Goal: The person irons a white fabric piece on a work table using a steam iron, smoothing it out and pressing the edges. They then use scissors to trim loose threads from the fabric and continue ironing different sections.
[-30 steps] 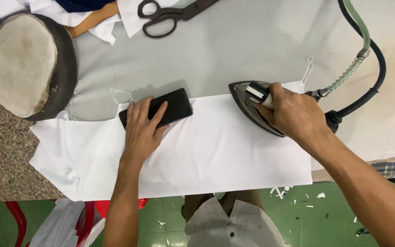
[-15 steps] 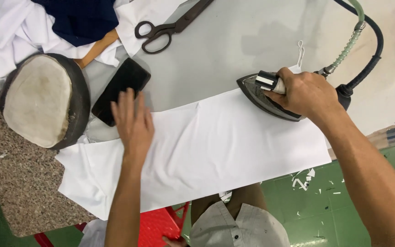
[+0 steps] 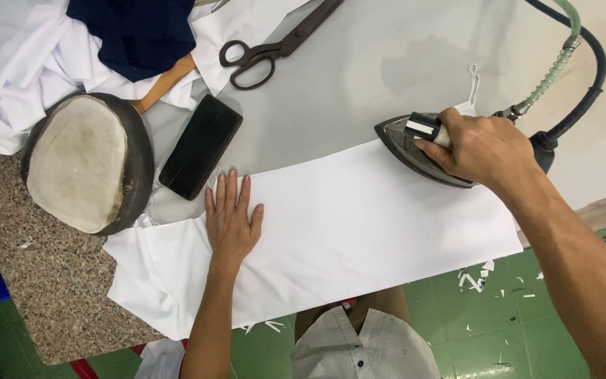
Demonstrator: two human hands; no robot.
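1. A long white cloth (image 3: 359,210) lying flat and smooth on the grey table (image 3: 359,77), with one faint fold line near the middle and its left end hanging a bit crumpled over the table's edge.
2. Left hand (image 3: 231,221) pressed flat on the cloth's left part, fingers straight and close together, holding nothing.
3. Right hand (image 3: 485,151) wrapped tight around the handle of a dark iron (image 3: 415,144).
4. Iron sitting on the cloth's top right corner, pointed nose facing left.
5. A green hose (image 3: 548,77) and a black cord (image 3: 583,91) running up and away from the back of the iron.
6. Just above the cloth's left end, a black flat block (image 3: 200,146), lying slanted.
7. Left of the block, a round padded cushion (image 3: 85,163) with a dark rim.
8. Above the cloth, dark scissors (image 3: 275,50), shut.
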